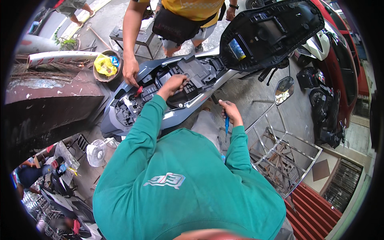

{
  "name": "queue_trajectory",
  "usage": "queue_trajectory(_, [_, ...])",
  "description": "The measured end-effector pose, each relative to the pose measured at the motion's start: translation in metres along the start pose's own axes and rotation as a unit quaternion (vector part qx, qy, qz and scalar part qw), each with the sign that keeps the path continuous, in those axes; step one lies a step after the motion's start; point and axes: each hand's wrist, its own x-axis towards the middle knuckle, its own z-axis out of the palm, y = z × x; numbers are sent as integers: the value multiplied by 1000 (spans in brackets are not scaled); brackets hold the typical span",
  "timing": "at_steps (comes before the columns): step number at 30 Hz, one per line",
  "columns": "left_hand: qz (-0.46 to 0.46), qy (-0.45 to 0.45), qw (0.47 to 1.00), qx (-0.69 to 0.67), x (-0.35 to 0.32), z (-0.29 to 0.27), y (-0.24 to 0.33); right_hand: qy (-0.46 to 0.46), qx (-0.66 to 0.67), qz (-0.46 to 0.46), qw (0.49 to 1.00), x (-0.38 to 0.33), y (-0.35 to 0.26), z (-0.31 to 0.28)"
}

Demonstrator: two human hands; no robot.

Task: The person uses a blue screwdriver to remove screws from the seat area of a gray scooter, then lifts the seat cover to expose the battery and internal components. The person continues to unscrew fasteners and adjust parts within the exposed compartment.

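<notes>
Green sleeves reach over a grey scooter (180, 113), whose body lies open across the view, its tail toward the lower left and its raised black seat (272, 34) standing at the upper right end. The left hand (173, 85) is above the middle of the open body, between the near and far edges, its fingers curled in close; whether they grip something small I cannot tell. Beneath and beside it are black plastic parts and a dark grey panel (193, 71).

The right hand (231, 112) is just off the scooter's near edge, its fingers closed around a blue-handled screwdriver (227, 123) whose thin shaft points back toward the wearer.

Across the scooter, a co-worker in a yellow shirt (196, 9), with a black bag (175, 26) at the waist, reaches down over the far edge. That co-worker's hand (130, 71) is at a small red piece (139, 91), nearer the tail corner than the wearer's left hand.

Off the tail's far side, a round pot (108, 77) holds a yellow plastic bag (104, 65). A white fan (96, 153) stands near the tail's near corner, and a bare metal frame (301, 181) stands to the wearer's right.
</notes>
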Motion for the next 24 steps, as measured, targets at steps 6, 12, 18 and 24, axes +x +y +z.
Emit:
queue_trajectory(6, [124, -139, 983, 9, -33, -32, 90, -53, -7, -51, 997, 2, -22, 20])
queue_trajectory(12, [96, -48, 954, 279, -38, -67, 113, -115, 9, -54, 992, 4, -38, 44])
queue_trajectory(18, [78, -61, 936, 337, -47, -100, 117, -156, -38, -85, 983, 14, -24, 56])
queue_trajectory(24, [191, 53, 858, 473, -67, -90, 123, -166, -21, -79, 983, 26, -14, 51])
